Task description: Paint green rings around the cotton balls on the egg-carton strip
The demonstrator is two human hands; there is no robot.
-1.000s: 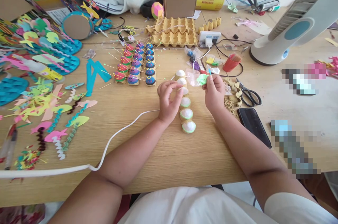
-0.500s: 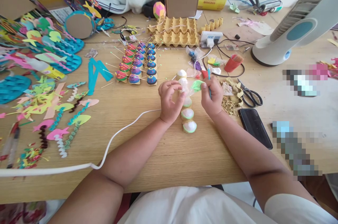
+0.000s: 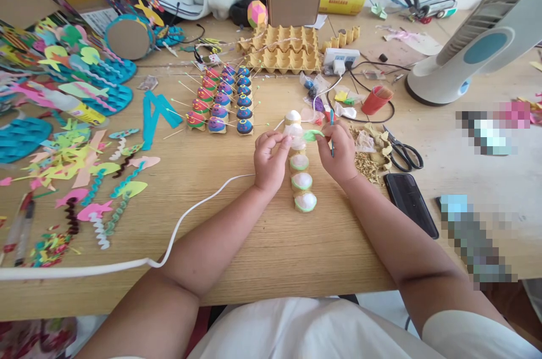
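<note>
A soft green lump (image 3: 312,135), probably modelling clay, stretches between my hands, with a clear plastic wrapper around part of it. My left hand (image 3: 270,160) pinches the wrapper's left side. In my right hand (image 3: 339,149) is a thin blue stick-like tool (image 3: 332,132), held upright, while its thumb and forefinger grip the green lump's right end. Beneath them runs a strip of egg-carton cups topped with white domes. The nearest dome (image 3: 305,201) has a green rim, as do the ones just behind it; the farthest dome (image 3: 292,116) looks plain white.
Painted egg-carton strips (image 3: 220,106) with pins stand behind left. Black scissors (image 3: 404,150) and a phone (image 3: 410,205) lie to the right, near a red cup (image 3: 376,100) and a fan (image 3: 470,48). Paper fish (image 3: 94,210) cover the left; a white cable (image 3: 182,223) crosses the table.
My hands have come slightly closer together. The left fingers have closed to a pinch, and the green lump now looks flatter and drawn out between them.
</note>
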